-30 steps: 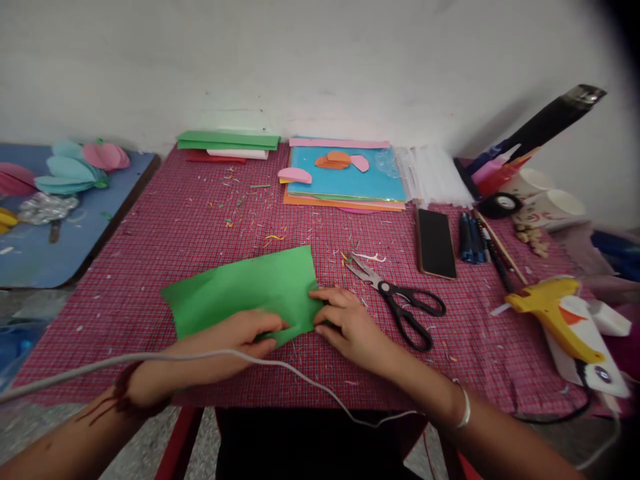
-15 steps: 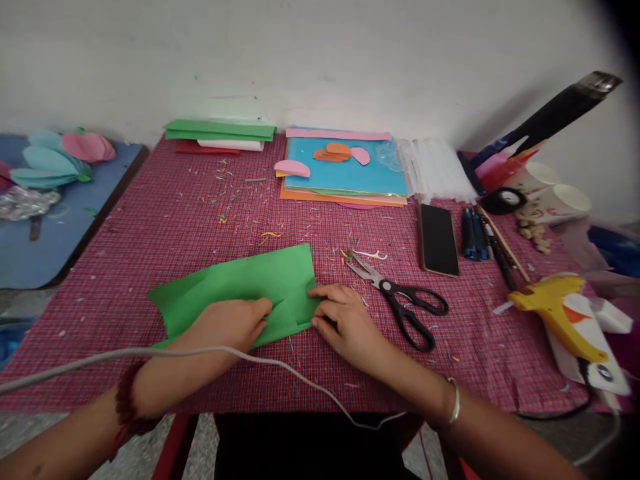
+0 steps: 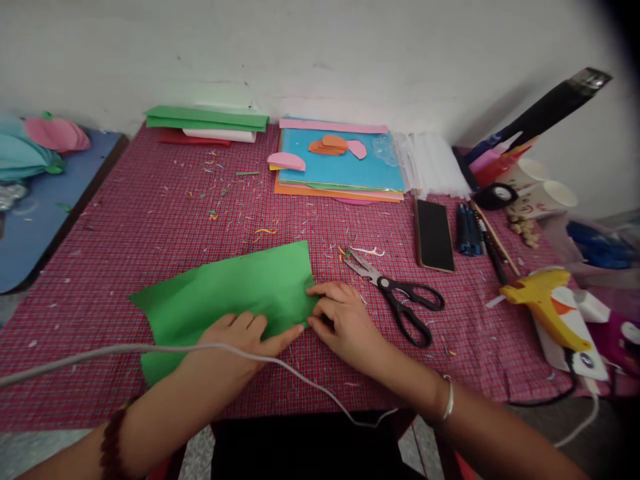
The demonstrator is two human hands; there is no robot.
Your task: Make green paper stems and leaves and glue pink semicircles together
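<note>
Red checked cloth covers the tabletop [image 3: 150, 220], littered with paper slivers. Left of centre, low in the frame, lies the green sheet [image 3: 225, 293], slanting up to the right, with a grey cable [image 3: 150, 347] draped across its near edge. My left hand [image 3: 240, 340] lies flat on the sheet's near part, its grip spread wide and holding nothing, the forefinger pointing toward the lower right corner. Just right of it, my right hand [image 3: 345, 323] has its fingertips [image 3: 320, 293] on the sheet's right edge. That grip is curled, and I cannot tell whether it pinches the paper or only presses it. Scissors [image 3: 400, 300] lie just beside that hand, with a phone [image 3: 434, 233] and a yellow glue gun [image 3: 543, 300] farther right. I judge the work to be flattening or creasing. To do it well, I would line up the corners first, pin the edge with the right fingertips, and sweep the left palm with even pressure. I would also watch that the cable does not drag the sheet.
</note>
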